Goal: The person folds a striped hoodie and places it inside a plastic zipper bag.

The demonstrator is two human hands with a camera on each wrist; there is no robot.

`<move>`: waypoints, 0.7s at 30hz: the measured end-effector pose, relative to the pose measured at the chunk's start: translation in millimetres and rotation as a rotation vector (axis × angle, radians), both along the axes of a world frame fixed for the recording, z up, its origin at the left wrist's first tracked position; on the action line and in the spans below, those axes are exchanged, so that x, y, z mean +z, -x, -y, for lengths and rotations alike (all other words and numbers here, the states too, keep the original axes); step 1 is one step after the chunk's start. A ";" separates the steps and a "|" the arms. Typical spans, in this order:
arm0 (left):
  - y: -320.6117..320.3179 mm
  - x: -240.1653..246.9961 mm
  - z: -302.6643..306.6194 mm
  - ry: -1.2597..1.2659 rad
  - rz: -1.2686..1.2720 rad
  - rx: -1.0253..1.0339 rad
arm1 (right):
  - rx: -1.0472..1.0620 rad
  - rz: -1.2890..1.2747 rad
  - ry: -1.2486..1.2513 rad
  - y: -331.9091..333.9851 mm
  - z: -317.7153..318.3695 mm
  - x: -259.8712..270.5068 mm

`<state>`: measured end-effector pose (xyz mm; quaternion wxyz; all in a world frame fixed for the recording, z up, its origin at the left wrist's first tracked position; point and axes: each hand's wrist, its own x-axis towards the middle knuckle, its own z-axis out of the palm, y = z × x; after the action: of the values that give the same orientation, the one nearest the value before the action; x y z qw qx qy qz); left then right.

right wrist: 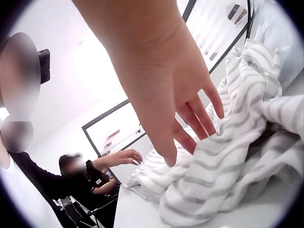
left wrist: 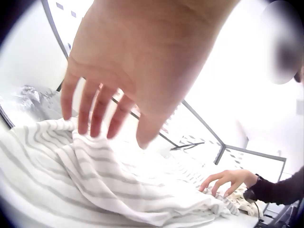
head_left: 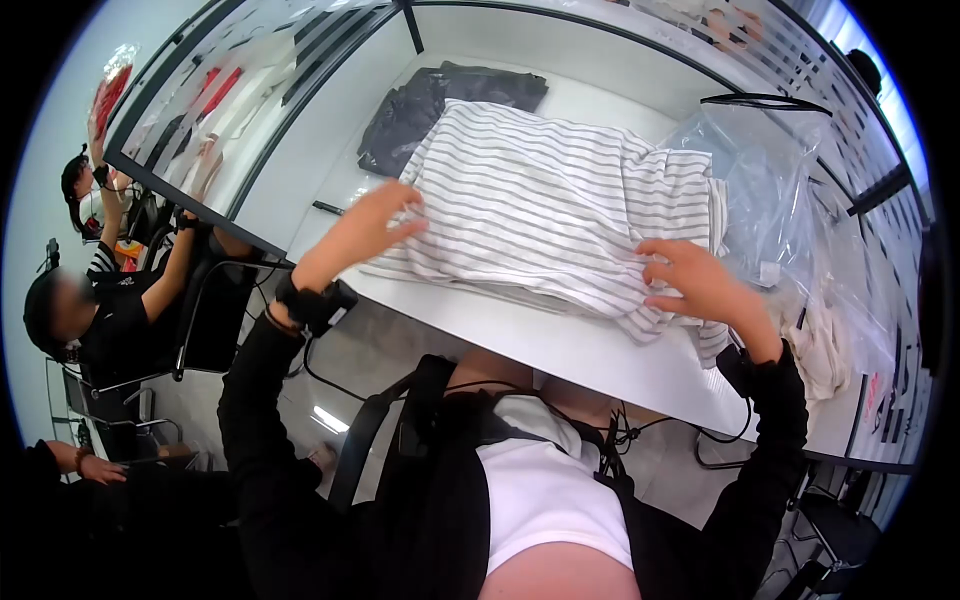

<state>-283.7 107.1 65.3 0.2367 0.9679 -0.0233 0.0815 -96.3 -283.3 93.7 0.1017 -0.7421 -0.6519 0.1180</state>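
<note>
A white cloth garment with grey stripes (head_left: 530,200) lies spread in wrinkled layers on the white table, its kind hidden by the folds. At its left edge is my left hand (head_left: 375,225), fingers spread and slightly bent; the left wrist view has this hand (left wrist: 123,71) over the striped cloth (left wrist: 104,175) with nothing gripped. My right hand (head_left: 695,280) rests on the right part of the cloth with loosely bent fingers. In the right wrist view its fingertips (right wrist: 209,126) are right at the bunched stripes (right wrist: 228,156).
Behind the cloth at the left lies a dark grey folded garment (head_left: 440,105). Clear plastic bags (head_left: 765,200) are heaped at the right, above a cream cloth (head_left: 822,350). A black pen (head_left: 327,208) is near the left edge. Framed partitions surround the table; another person (head_left: 110,300) sits left.
</note>
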 end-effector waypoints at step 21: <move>-69.6 1.0 -31.7 0.798 -0.305 0.287 | -0.234 -0.036 -0.208 -14.7 21.2 -8.0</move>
<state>-214.1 138.8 66.3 0.5782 0.7954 0.1797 -0.0276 -81.6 -304.5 85.8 0.2025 -0.7963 -0.5678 0.0503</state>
